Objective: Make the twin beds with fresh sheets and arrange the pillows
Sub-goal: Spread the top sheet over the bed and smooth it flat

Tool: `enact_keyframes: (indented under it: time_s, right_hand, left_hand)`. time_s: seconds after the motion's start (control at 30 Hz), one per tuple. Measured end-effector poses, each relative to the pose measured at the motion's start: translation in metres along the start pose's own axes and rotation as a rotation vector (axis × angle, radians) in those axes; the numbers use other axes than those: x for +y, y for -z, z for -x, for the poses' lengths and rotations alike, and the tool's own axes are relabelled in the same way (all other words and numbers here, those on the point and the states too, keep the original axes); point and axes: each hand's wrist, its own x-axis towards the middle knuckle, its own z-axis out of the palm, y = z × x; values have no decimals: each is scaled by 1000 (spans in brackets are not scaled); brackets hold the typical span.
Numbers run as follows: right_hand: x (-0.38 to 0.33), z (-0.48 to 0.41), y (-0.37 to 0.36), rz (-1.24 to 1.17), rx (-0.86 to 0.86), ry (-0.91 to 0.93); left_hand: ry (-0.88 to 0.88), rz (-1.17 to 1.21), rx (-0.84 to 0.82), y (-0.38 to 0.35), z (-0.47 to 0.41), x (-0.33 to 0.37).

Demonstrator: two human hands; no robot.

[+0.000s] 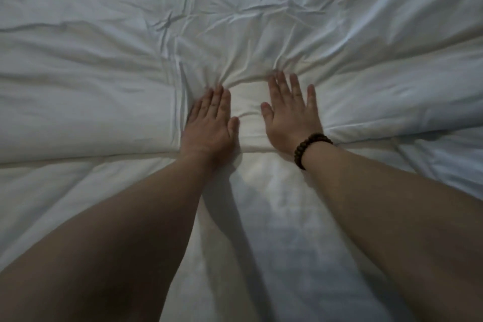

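Left hand (pixel 209 123) and right hand (pixel 290 117) flat, fingers straight, pressing side by side on the white duvet's (pixel 104 102) folded edge.

Bed (pixel 78 217) under rumpled white duvet (pixel 261 21)

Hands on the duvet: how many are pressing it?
2. The left hand lies flat on the white duvet left of centre; the right hand, wearing a bracelet, lies flat beside it.
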Motion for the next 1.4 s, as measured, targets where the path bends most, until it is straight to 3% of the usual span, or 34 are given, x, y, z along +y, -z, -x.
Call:
enact_keyframes:
  time_s: [0.3, 0.4, 0.5, 0.63, 0.73, 0.8, 0.87, 1.1, 1.27, 1.33, 1.4]
  right_hand:
    - [-6, 1, 3, 22, -16, -61]
    - [-25, 0, 7, 22, -53, -153]
    - [-85, 0, 4, 4, -26, -192]
    - [-218, -14, -4, -26, 3, 17]
    - [-301, -15, -18, 9, -29, 92]
    - [-319, -10, -31, 37, -18, 78]
    - [-315, -5, -37, 29, 6, 65]
    - [-314, -8, -43, 38, 12, 32]
    - [-326, -9, -36, 41, 0, -44]
    - [-363, -12, -32, -10, 22, -78]
    - [-423, -20, -33, -30, 35, 53]
  left_hand:
    - [309, -42, 40, 30, 54, -200]
    - [322, -26, 62, 27, 61, -218]
    - [345, 26, 76, 20, 61, -212]
    - [318, 36, 84, 21, 62, -217]
    - [228, 35, 86, 23, 66, -227]
    - [125, 9, 68, 27, 68, -244]
    - [87, -37, 67, 37, 71, -279]
    - [420, -116, 138, 60, 87, -488]
    - [456, -104, 163, 50, 94, -499]
    - [467, -82, 156, 49, 93, -499]
    - [474, -69, 143, 49, 94, -499]
